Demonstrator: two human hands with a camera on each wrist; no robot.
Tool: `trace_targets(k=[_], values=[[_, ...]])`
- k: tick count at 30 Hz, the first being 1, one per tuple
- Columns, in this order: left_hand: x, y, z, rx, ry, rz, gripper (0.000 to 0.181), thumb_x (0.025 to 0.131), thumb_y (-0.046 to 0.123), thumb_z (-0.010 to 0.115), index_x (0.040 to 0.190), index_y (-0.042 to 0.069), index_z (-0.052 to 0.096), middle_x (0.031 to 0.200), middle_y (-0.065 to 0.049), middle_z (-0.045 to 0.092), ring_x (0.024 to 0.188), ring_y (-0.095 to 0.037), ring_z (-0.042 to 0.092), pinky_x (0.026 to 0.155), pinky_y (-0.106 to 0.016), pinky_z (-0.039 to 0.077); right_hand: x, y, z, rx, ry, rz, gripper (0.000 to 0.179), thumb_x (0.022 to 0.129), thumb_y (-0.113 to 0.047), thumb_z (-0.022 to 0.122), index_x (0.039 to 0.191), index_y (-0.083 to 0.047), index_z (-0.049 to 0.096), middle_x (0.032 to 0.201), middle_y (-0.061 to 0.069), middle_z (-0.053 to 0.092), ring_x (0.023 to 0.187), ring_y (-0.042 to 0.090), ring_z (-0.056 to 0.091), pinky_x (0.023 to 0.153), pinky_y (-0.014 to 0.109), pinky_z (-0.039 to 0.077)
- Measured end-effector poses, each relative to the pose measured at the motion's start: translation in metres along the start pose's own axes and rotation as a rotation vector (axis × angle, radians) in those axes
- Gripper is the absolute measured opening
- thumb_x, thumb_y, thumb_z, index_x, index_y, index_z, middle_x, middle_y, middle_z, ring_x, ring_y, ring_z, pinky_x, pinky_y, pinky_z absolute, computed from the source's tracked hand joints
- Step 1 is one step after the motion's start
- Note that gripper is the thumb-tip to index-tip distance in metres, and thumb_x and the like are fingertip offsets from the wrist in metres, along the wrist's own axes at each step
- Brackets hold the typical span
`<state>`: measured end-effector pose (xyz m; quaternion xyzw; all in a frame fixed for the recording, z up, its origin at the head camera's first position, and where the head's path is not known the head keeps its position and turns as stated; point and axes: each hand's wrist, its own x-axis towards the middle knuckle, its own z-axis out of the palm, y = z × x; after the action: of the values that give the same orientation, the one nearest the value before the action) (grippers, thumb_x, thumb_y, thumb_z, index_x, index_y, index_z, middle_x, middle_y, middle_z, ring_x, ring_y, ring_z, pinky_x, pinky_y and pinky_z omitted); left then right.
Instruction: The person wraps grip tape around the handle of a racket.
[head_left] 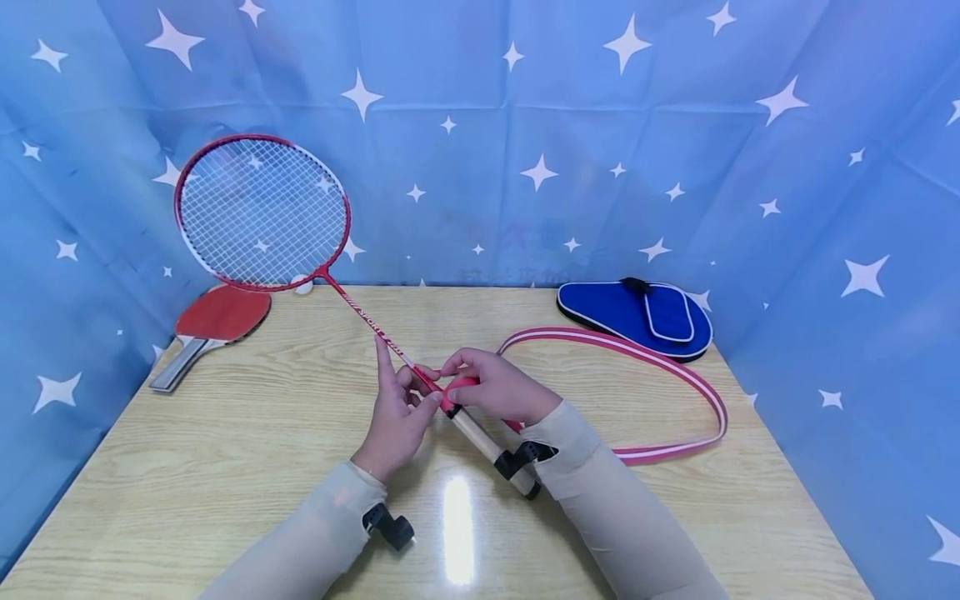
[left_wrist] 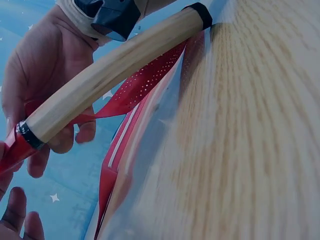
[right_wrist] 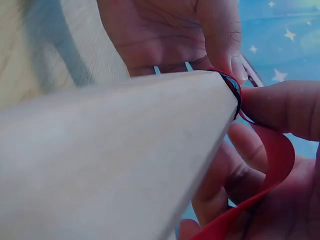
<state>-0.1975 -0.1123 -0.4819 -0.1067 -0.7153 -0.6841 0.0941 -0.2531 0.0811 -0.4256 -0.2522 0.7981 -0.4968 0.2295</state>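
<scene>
A red and white badminton racket (head_left: 327, 273) slants across the table, strung head raised at the far left. Its handle (head_left: 474, 435) is bare wood with black bands. My left hand (head_left: 397, 421) pinches the red cone just above the handle, index finger straight along the shaft. Thumb and fingers of my right hand (head_left: 506, 387) hold a red perforated grip tape (left_wrist: 145, 75) by the cone. One turn of tape circles the handle's top in the right wrist view, and a loop of it (right_wrist: 277, 155) hangs by the right fingers. The rest of the tape curves over the table.
A red table tennis bat (head_left: 225, 315) lies at the back left, with a small white ball (head_left: 303, 286) near it. At the back right lies a blue zipped bat case (head_left: 611, 304). A blue starred curtain (head_left: 480, 150) surrounds the wooden table (head_left: 262, 450).
</scene>
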Motion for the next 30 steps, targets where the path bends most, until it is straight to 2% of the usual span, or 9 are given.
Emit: trace_targets(k=[4, 10, 13, 17, 22, 30], values=[[0.0, 0.0, 0.001, -0.017, -0.016, 0.011, 0.123, 0.097, -0.004, 0.068, 0.163, 0.039, -0.027, 0.117, -0.03, 0.065, 0.09, -0.021, 0.059, 0.075, -0.021, 0.05, 0.002, 0.004, 0.0, 0.09, -0.04, 0.016, 0.032, 0.099, -0.007, 0.065, 0.13, -0.006, 0.059, 0.116, 0.011, 0.074, 0.1, 0.017, 0.071, 0.089, 0.031, 0.055], [-0.001, 0.001, 0.002, -0.026, -0.022, 0.001, 0.124, 0.096, -0.005, 0.067, 0.162, 0.04, -0.027, 0.117, -0.03, 0.065, 0.089, -0.02, 0.054, 0.072, -0.02, 0.047, 0.004, 0.009, 0.001, 0.182, -0.123, -0.008, 0.043, 0.102, -0.006, 0.057, 0.144, -0.002, 0.051, 0.125, 0.019, 0.069, 0.105, 0.017, 0.069, 0.092, 0.029, 0.054], [-0.001, 0.001, 0.002, -0.031, -0.023, -0.002, 0.124, 0.096, -0.007, 0.066, 0.162, 0.04, -0.027, 0.118, -0.03, 0.064, 0.089, -0.02, 0.052, 0.069, -0.02, 0.045, 0.006, 0.012, 0.001, 0.206, -0.15, -0.001, 0.046, 0.102, -0.007, 0.056, 0.148, -0.003, 0.05, 0.119, 0.016, 0.072, 0.104, 0.016, 0.068, 0.091, 0.029, 0.052], [-0.001, 0.002, 0.002, -0.051, -0.026, -0.006, 0.123, 0.096, -0.009, 0.065, 0.162, 0.041, -0.027, 0.12, -0.03, 0.063, 0.088, -0.018, 0.05, 0.066, -0.018, 0.044, 0.008, 0.016, 0.003, 0.292, -0.169, 0.01, 0.047, 0.102, -0.003, 0.054, 0.148, -0.001, 0.048, 0.108, 0.006, 0.076, 0.104, 0.015, 0.069, 0.091, 0.028, 0.051], [0.0, 0.002, 0.002, -0.053, -0.023, -0.001, 0.123, 0.095, -0.009, 0.064, 0.163, 0.038, -0.027, 0.116, -0.026, 0.065, 0.088, -0.018, 0.049, 0.065, -0.018, 0.045, 0.009, 0.017, 0.006, 0.405, -0.189, -0.006, 0.046, 0.101, 0.003, 0.051, 0.146, 0.006, 0.045, 0.106, 0.005, 0.076, 0.103, 0.014, 0.07, 0.092, 0.027, 0.053], [-0.001, 0.0, 0.001, -0.043, -0.012, 0.003, 0.124, 0.093, -0.01, 0.063, 0.163, 0.034, -0.03, 0.109, -0.019, 0.067, 0.085, -0.018, 0.052, 0.071, -0.02, 0.046, 0.01, 0.019, 0.01, 0.433, -0.175, -0.019, 0.042, 0.1, 0.004, 0.055, 0.141, 0.006, 0.046, 0.101, 0.005, 0.072, 0.098, 0.015, 0.07, 0.092, 0.027, 0.053]])
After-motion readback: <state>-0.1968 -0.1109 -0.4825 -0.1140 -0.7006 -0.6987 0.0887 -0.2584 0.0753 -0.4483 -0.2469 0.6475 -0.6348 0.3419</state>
